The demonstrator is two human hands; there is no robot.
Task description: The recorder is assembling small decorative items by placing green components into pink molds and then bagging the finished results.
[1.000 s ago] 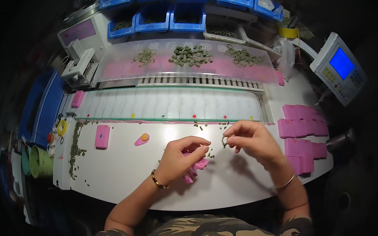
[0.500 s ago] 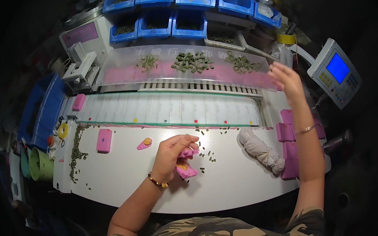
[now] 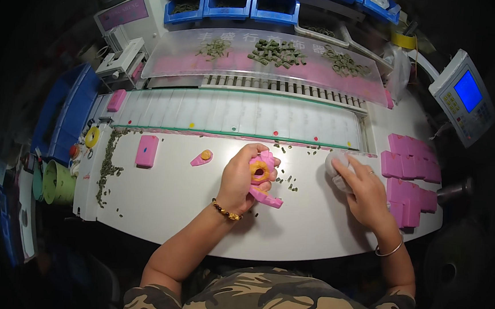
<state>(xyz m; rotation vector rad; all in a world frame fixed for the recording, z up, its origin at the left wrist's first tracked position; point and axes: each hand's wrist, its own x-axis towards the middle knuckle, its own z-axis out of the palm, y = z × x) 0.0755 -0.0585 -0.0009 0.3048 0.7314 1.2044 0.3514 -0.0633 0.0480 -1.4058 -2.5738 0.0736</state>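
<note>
My left hand is closed around a pink, rubbery mould over the middle of the white tabletop. The mould is bent apart, with an orange ring-shaped hollow showing in it and a flap hanging below the fingers. To its right, my right hand wraps round a bundled white cloth, mostly hidden under the fingers. Left of my left hand lies a small pink piece with an orange knob. Small dark green bits are scattered between the hands.
A pink block lies at left, and stacked pink blocks stand at right. Behind are a long row of white plates and a clear sheet bearing green pieces. A control panel stands far right, blue bins at the back.
My right hand has come down from beside the clear sheet and taken hold of the white cloth. My left hand has turned the mould so its orange hollow shows. The whole view has shifted.
</note>
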